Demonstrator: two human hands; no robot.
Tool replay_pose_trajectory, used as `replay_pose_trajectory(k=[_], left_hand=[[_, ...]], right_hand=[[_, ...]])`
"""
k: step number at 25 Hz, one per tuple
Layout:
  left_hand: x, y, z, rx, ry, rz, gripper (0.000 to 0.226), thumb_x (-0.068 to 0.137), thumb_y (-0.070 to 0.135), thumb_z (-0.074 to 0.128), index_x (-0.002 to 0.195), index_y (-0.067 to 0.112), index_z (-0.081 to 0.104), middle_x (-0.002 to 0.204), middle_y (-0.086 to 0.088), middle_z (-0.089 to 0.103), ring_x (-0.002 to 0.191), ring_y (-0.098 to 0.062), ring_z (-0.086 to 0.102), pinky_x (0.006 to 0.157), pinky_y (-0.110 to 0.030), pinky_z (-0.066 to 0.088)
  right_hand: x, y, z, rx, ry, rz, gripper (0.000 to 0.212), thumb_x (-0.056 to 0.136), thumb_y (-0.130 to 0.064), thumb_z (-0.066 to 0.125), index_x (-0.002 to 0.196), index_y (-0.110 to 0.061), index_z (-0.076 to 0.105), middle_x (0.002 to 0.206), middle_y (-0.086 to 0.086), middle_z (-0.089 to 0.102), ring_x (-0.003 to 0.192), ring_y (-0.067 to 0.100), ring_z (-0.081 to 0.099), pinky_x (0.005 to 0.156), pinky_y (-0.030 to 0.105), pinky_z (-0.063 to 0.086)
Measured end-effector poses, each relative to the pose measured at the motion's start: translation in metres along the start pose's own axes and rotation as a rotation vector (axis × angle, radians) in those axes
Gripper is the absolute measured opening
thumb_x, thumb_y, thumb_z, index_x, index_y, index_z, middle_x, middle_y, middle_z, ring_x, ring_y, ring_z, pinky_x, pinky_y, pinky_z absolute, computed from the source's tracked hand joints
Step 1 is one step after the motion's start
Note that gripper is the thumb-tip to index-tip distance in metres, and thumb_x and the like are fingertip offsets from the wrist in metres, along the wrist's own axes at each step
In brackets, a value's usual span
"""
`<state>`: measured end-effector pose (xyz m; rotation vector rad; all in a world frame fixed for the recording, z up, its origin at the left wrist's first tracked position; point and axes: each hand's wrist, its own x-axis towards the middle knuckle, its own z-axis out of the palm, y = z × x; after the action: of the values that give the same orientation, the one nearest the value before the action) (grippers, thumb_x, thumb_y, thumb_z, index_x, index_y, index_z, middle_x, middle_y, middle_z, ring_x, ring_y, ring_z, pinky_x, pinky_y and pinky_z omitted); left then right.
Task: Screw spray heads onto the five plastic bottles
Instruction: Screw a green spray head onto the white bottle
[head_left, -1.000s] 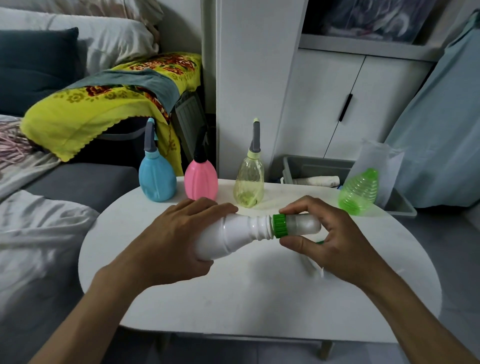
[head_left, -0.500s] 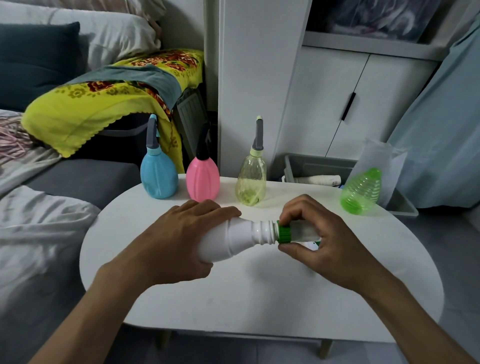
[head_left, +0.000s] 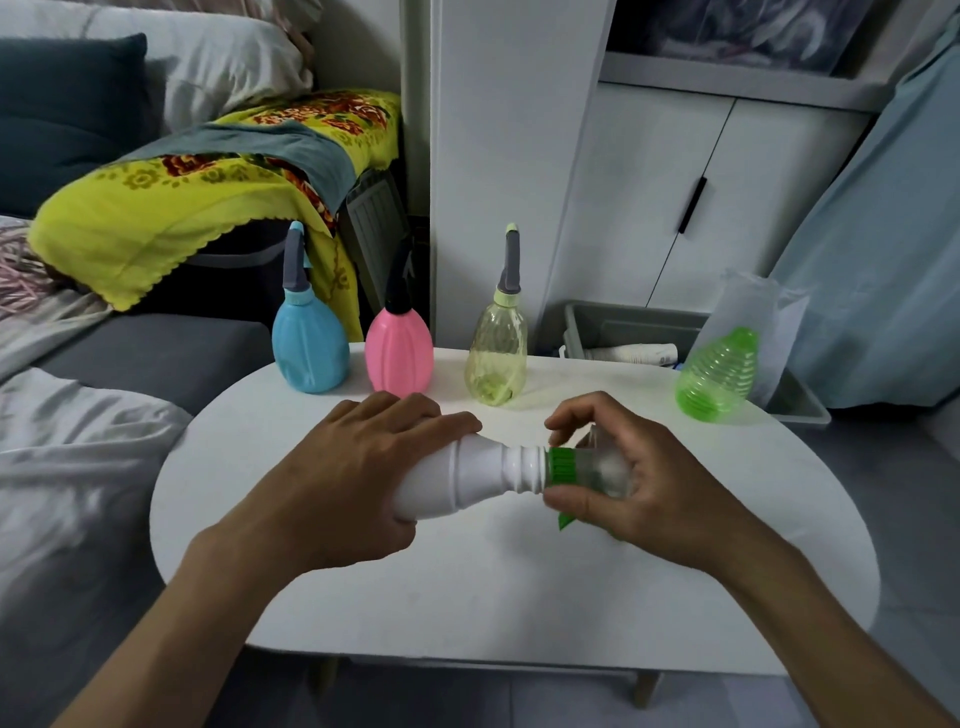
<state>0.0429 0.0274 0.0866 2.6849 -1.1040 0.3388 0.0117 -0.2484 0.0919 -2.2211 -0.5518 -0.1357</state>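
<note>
Left hand (head_left: 358, 467) being curled around something gripped, right hand (head_left: 639, 483) being pinched closed opposite, forearms being angled inward

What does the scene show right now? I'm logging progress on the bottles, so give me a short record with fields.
held bottle: white bottle, lying sideways above the table
left hand: grips the white bottle's body
right hand: grips the spray head at the bottle's neck
bottles with heads on: blue bottle, pink bottle, yellow bottle
bottle without head: green bottle, at the table's far right
</note>
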Motion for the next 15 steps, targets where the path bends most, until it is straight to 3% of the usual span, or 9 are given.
replay_pose_trajectory(k=[3, 7, 9, 13, 15], left_hand=[[0.0008, -0.0002, 0.0003, -0.002, 0.007, 0.003, 0.09, 0.053, 0.03, 0.088, 0.136, 0.029, 0.052, 0.12, 0.004, 0.062, 0.096, -0.019, 0.058, 0.08, -0.037, 0.053], [0.0008, 0.0009, 0.0021, -0.001, 0.004, 0.028, 0.089, 0.055, 0.029, 0.085, 0.137, 0.031, 0.05, 0.121, 0.006, 0.06, 0.099, -0.017, 0.056, 0.083, -0.036, 0.051], [0.0014, 0.0004, 0.0022, -0.004, 0.007, 0.024, 0.089, 0.055, 0.029, 0.086, 0.137, 0.031, 0.05, 0.121, 0.006, 0.06, 0.099, -0.017, 0.056, 0.082, -0.036, 0.052], [0.0021, 0.0013, 0.0033, -0.014, 0.001, 0.041, 0.09, 0.056, 0.03, 0.085, 0.138, 0.032, 0.049, 0.122, 0.006, 0.059, 0.1, -0.016, 0.055, 0.083, -0.036, 0.052], [0.0018, 0.0007, 0.0035, -0.018, 0.002, 0.038, 0.09, 0.055, 0.029, 0.085, 0.137, 0.032, 0.049, 0.122, 0.006, 0.06, 0.101, -0.017, 0.056, 0.084, -0.038, 0.053]], right_hand=[[-0.0006, 0.0012, -0.002, 0.023, -0.013, 0.043, 0.039, 0.076, -0.042, 0.076, 0.107, -0.038, 0.053, 0.098, -0.014, 0.06, 0.078, 0.013, 0.061, 0.06, 0.027, 0.054], [-0.0027, 0.0006, -0.0036, 0.053, -0.037, 0.08, 0.034, 0.077, -0.049, 0.07, 0.105, -0.039, 0.055, 0.093, -0.013, 0.063, 0.082, 0.015, 0.063, 0.069, 0.041, 0.057], [-0.0024, -0.0004, -0.0037, 0.017, -0.059, 0.071, 0.042, 0.073, -0.047, 0.075, 0.108, -0.04, 0.053, 0.098, -0.015, 0.061, 0.085, 0.015, 0.062, 0.07, 0.038, 0.056], [-0.0017, -0.0006, -0.0053, 0.121, -0.063, 0.125, 0.03, 0.079, -0.048, 0.068, 0.104, -0.037, 0.055, 0.084, -0.009, 0.065, 0.075, 0.011, 0.063, 0.068, 0.038, 0.055], [-0.0019, 0.0004, -0.0056, 0.073, -0.075, 0.117, 0.037, 0.076, -0.048, 0.072, 0.107, -0.037, 0.055, 0.092, -0.011, 0.063, 0.082, 0.012, 0.062, 0.07, 0.038, 0.056]])
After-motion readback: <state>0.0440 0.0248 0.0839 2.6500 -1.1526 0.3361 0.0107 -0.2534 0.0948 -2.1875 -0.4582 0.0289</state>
